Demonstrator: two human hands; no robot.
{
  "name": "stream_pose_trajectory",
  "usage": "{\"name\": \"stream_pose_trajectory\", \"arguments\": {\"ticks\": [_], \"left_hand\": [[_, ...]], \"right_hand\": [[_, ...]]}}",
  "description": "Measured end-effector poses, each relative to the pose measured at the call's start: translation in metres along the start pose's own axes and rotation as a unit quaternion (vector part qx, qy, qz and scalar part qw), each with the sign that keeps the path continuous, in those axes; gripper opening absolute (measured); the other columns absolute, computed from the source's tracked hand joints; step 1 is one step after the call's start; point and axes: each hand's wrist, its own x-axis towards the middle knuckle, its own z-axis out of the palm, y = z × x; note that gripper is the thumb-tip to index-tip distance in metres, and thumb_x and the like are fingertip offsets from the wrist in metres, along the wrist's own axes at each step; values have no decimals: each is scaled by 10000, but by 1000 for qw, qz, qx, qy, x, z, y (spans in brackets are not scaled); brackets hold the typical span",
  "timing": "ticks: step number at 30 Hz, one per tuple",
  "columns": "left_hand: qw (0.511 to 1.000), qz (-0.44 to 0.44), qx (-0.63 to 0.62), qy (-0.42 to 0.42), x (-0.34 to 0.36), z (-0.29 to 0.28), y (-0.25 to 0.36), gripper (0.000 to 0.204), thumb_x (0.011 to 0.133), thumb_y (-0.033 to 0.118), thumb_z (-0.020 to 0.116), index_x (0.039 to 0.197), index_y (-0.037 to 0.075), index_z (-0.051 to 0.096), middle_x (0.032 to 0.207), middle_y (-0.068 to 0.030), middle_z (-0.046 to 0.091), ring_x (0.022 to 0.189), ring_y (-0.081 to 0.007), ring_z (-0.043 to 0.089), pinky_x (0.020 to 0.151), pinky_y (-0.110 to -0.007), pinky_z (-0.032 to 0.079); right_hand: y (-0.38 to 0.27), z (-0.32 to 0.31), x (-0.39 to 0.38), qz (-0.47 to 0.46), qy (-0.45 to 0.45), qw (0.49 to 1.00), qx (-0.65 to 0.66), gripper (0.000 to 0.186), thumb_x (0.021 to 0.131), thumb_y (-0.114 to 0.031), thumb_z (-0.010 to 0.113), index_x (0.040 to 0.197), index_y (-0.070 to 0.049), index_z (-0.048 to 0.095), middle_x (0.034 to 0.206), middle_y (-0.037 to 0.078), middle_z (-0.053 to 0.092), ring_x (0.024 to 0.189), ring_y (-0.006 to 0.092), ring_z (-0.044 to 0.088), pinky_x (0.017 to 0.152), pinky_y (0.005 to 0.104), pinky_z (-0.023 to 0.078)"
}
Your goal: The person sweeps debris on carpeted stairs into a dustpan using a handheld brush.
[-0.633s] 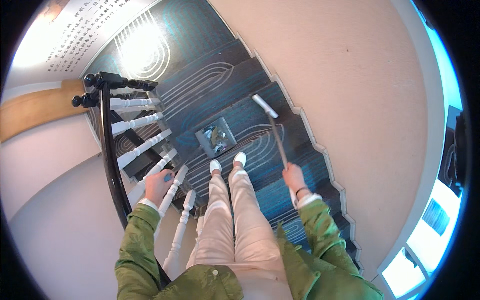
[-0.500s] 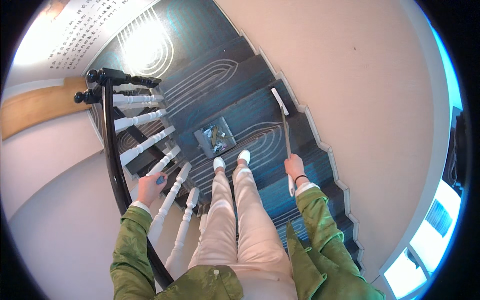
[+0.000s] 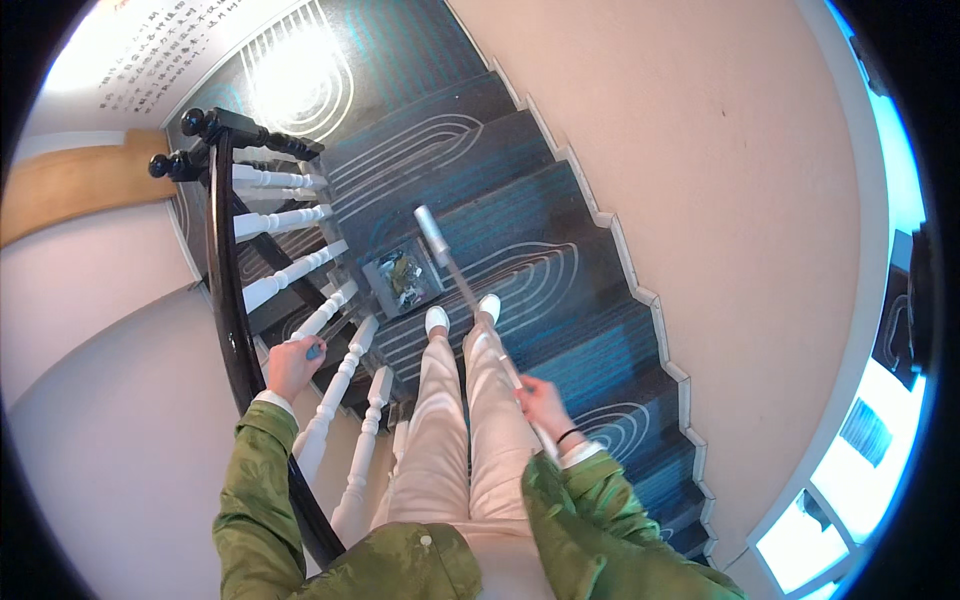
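My right hand (image 3: 544,406) is closed around the pale pole of a long-handled broom (image 3: 462,287), in front of my right leg. Its narrow white head (image 3: 431,233) is over the stair, close to the far right edge of the dustpan, and slightly blurred. The grey dustpan (image 3: 433,290) rests on the tread ahead of my white shoes, with leaves and scraps (image 3: 404,277) inside. By the banister, my left hand (image 3: 291,366) is closed on a grey-blue handle end, apparently the dustpan's; the stretch between hand and pan is hard to make out.
Dark patterned stairs (image 3: 520,215) curve around me, with a beige wall (image 3: 690,170) and its stepped skirting on the right. On the left runs a black handrail (image 3: 228,300) with white balusters (image 3: 290,278). My white shoes (image 3: 437,319) stand just behind the dustpan.
The broom head has swung left from beside the wall to the dustpan. My right hand has moved left and lower. The dustpan sits slightly farther left; my left hand stays closed near the banister.
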Motion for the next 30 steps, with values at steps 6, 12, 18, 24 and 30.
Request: {"name": "stream_pose_trajectory", "arguments": {"ticks": [6, 12, 18, 24, 30], "left_hand": [[1000, -5, -17, 19, -10, -11, -22, 109, 700, 199, 659, 775, 121, 646, 669, -125, 617, 604, -295, 605, 563, -361, 484], [999, -15, -18, 24, -16, -11, -26, 109, 686, 188, 654, 776, 128, 651, 703, -114, 625, 637, -279, 614, 580, -356, 488], [998, 2, 3, 60, -17, 11, -30, 97, 690, 197, 654, 761, 131, 645, 648, -104, 604, 613, -277, 603, 567, -359, 482], [998, -21, 3, 61, -17, -1, -26, 108, 703, 217, 653, 738, 116, 640, 664, -113, 609, 615, -275, 605, 559, -362, 481], [998, -50, -8, 45, -9, -12, -17, 115, 697, 216, 661, 760, 120, 650, 706, -110, 623, 627, -281, 607, 559, -356, 477]], "right_hand": [[-68, -67, 79, -125, 229, 916, -305, 174, 758, -157, 551, 803, 10, 566, 716, 226, 596, 685, 390, 598, 622, 448, 489], [-24, 44, 110, -114, 230, 893, -369, 153, 755, -143, 567, 753, 3, 615, 807, 220, 619, 741, 366, 610, 656, 436, 501], [-8, 101, 40, 31, 3, 997, -72, 281, 784, -159, 593, 1026, -16, 597, 621, 86, 584, 535, 183, 561, 477, 318, 442], [-40, -19, 56, -132, 170, 914, -344, 168, 755, -162, 597, 875, -45, 585, 650, 119, 602, 536, 254, 593, 524, 363, 481], [-110, -60, 159, -51, 308, 853, -417, 168, 751, -149, 576, 709, -7, 654, 760, 222, 627, 755, 352, 630, 639, 418, 524]]}}
